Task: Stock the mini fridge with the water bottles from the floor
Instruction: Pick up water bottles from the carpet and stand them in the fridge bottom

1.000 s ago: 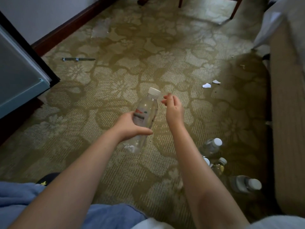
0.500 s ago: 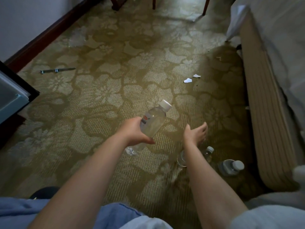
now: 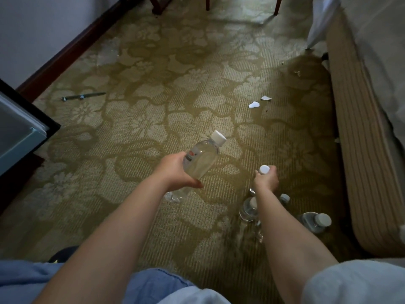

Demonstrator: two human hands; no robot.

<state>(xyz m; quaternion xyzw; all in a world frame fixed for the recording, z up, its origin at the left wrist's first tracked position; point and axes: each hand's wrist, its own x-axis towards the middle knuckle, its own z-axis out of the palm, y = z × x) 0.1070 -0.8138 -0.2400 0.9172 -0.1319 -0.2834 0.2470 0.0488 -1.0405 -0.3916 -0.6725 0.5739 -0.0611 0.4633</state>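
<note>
Change: the right grip, spread a moment ago, now curls round the neck of a white-capped clear plastic bottle at lower right; the left grip keeps clasping another clear water bottle mid-frame. Two seem ready for stocking.

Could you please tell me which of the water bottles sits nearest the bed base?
The clear plastic white-capped bottle farthest right, beside the striped beige bed base; every other bottle is further left.

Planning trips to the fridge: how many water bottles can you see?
5. One bottle in the left hand; one under the right hand; one left of that forearm; one right of it, mostly hidden; one by the bed. The forearm may hide more.
</note>
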